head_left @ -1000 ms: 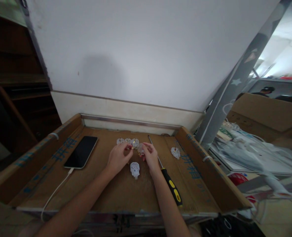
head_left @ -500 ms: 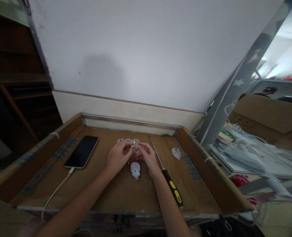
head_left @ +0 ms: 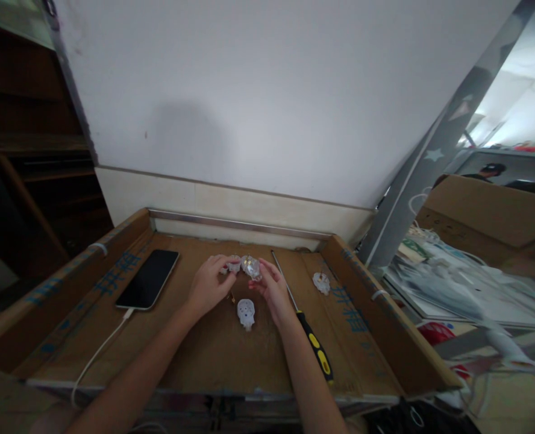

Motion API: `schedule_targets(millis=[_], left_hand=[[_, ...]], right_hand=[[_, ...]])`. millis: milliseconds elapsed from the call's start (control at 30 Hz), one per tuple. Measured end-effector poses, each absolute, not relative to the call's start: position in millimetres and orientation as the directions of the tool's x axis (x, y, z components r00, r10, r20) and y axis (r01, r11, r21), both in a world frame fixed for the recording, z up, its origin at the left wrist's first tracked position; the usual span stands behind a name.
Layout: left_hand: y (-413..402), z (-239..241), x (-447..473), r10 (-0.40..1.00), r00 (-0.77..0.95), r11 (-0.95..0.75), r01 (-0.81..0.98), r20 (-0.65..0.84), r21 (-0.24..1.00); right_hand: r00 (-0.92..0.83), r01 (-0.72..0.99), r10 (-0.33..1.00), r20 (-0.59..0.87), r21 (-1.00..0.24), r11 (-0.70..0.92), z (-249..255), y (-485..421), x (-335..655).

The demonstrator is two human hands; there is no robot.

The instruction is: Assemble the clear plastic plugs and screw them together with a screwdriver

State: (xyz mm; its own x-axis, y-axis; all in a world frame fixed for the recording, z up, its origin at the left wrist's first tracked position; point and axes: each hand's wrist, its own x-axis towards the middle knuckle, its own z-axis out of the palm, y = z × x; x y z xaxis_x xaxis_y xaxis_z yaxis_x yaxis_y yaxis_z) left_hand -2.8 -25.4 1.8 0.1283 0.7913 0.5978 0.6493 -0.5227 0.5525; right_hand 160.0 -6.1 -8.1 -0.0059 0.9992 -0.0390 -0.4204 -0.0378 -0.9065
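My right hand (head_left: 273,290) pinches a clear plastic part (head_left: 250,267) with shiny metal in it, held up over the cardboard tray. Just left of it, my left hand (head_left: 209,286) has thumb and forefinger apart, close to another clear plastic piece (head_left: 234,264); whether the fingertips touch that piece is hard to see. Below the hands lies a whitish plastic housing (head_left: 246,313) with small holes. A small brass-coloured piece (head_left: 232,298) rests beside my left thumb.
A black-and-yellow screwdriver (head_left: 315,346) lies right of my right hand. Farther right sits another clear part (head_left: 322,282). A phone (head_left: 148,279) with a white cable (head_left: 100,354) lies at left. The cardboard tray (head_left: 362,355) has raised sides. Behind, at right, a person (head_left: 488,172) is visible.
My hands have drawn slightly apart. The clear part in my right hand has turned, showing more of its shiny face. My left fingers have left it and spread.
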Motion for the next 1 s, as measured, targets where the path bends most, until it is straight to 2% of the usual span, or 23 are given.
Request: schedule_targets(millis=[133, 200, 567, 733, 900, 1000], left_hand=[[-42.6, 6.8, -8.9, 0.785, 0.433, -0.606, 0.686, 0.443, 0.404], [-48.5, 7.5, -8.9, 0.775, 0.495, -0.623, 0.701, 0.392, 0.347], [-44.5, 1.2, -9.4, 0.787, 0.444, -0.588, 0.749, 0.427, 0.304], [-42.5, 1.5, -9.7, 0.813, 0.329, -0.536, 0.745, 0.481, 0.398], [-23.4, 11.9, -1.4, 0.791, 0.125, -0.547, 0.583, 0.599, 0.6], [-7.7, 16.7, 6.9, 0.786, 0.056, -0.551, 0.515, 0.615, 0.657]], right_hand=[[0.079, -0.497, 0.995, -0.054, -0.868, -0.008, -9.8, -2.6, 165.3], [0.1, -0.521, 0.993, -0.057, -0.854, 0.004, -10.2, -1.5, 167.0], [0.059, -0.542, 0.996, -0.061, -0.84, -0.02, -22.3, 5.9, 161.3], [0.015, -0.542, 0.998, -0.065, -0.839, -0.047, -19.8, 2.4, 160.5], [-0.046, -0.542, 0.996, -0.08, -0.835, -0.092, -10.7, -3.2, 159.1], [-0.071, -0.543, 0.993, -0.09, -0.832, -0.114, -7.6, -4.1, 159.2]])
